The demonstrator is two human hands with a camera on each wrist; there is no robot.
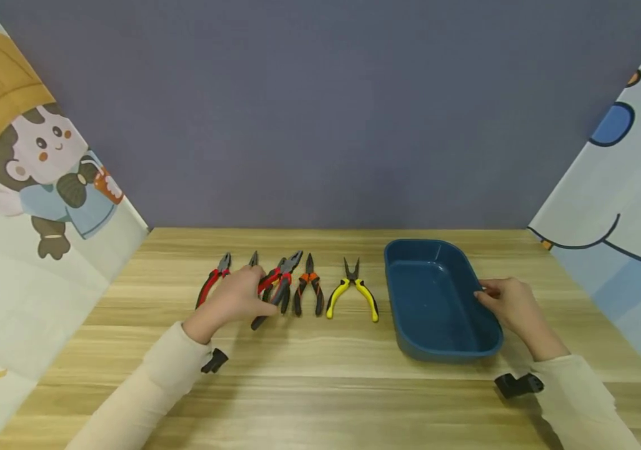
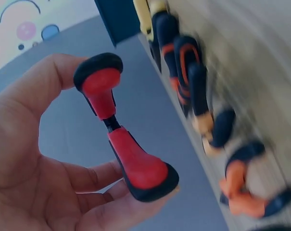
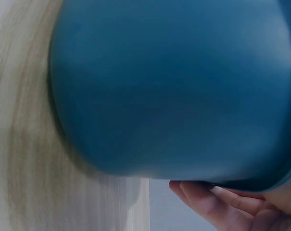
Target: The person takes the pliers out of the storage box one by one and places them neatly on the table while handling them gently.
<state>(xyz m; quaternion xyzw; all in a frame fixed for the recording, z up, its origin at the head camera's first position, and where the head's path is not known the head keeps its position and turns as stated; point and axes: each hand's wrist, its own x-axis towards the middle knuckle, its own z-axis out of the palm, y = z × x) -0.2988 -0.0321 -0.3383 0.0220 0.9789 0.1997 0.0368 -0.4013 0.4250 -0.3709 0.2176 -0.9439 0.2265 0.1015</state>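
Note:
My left hand (image 1: 235,295) holds a pair of red-and-black-handled pliers (image 1: 283,279) over the row of tools, jaws pointing away from me. In the left wrist view, thumb and fingers span the two spread handles of these pliers (image 2: 138,166). Along the right side of a deep blue plastic basin (image 1: 435,306), my right hand (image 1: 511,307) grips the rim. The right wrist view shows fingers (image 3: 215,204) curled at that rim, beside the basin's big outer wall (image 3: 169,96).
Red-handled pliers (image 1: 208,287) lie left of my left hand; another pair's tip (image 1: 253,257) shows behind it. Orange-and-black pliers (image 1: 309,284) and yellow long-nose pliers (image 1: 352,289) lie between the held pair and the basin. A grey wall (image 1: 320,125) rises behind the wooden table (image 1: 309,394).

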